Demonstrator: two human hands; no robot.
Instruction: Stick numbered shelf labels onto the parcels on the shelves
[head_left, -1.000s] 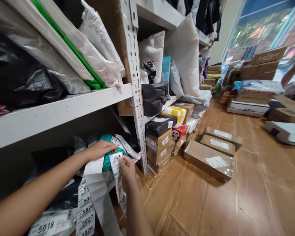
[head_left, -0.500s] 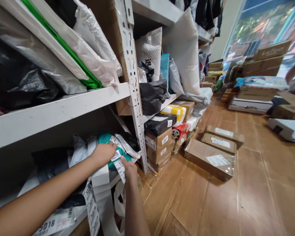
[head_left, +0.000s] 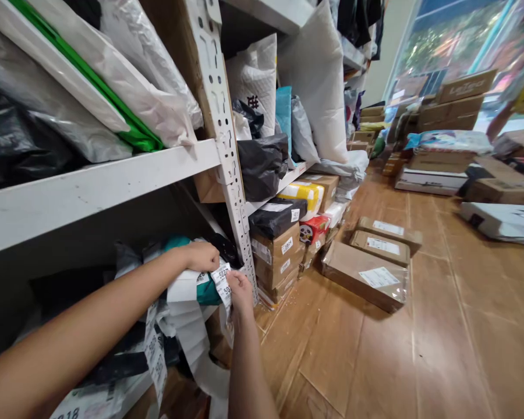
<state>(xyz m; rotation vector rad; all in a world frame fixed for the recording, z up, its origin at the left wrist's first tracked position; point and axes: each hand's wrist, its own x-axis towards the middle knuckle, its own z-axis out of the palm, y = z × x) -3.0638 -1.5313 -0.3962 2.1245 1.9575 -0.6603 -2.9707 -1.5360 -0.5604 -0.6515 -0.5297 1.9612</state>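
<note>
A white strip of printed number labels (head_left: 222,283) is stretched between my hands, just in front of a teal plastic parcel (head_left: 207,294) on the low shelf. My left hand (head_left: 202,256) is curled closed at the strip's upper end, its fingertips partly hidden. Lower down, my right hand (head_left: 241,286) pinches the strip between thumb and fingers. Blank white backing paper (head_left: 192,331) hangs in folds below my left wrist. Another length of numbered labels (head_left: 156,355) dangles to its left. One label on the teal parcel is partly covered by my left hand.
A perforated white shelf post (head_left: 231,169) rises just beyond my hands. Above my arms runs a white shelf edge (head_left: 100,180) loaded with bagged parcels. Stacked cartons (head_left: 277,262) stand past the post. Taped cardboard boxes (head_left: 367,273) lie on the wooden floor (head_left: 454,326). Someone's arm shows at far right.
My left hand has come off the teal parcel's top and curled closed by the label strip. My right hand has moved slightly right and up with the strip. The view has shifted a little.
</note>
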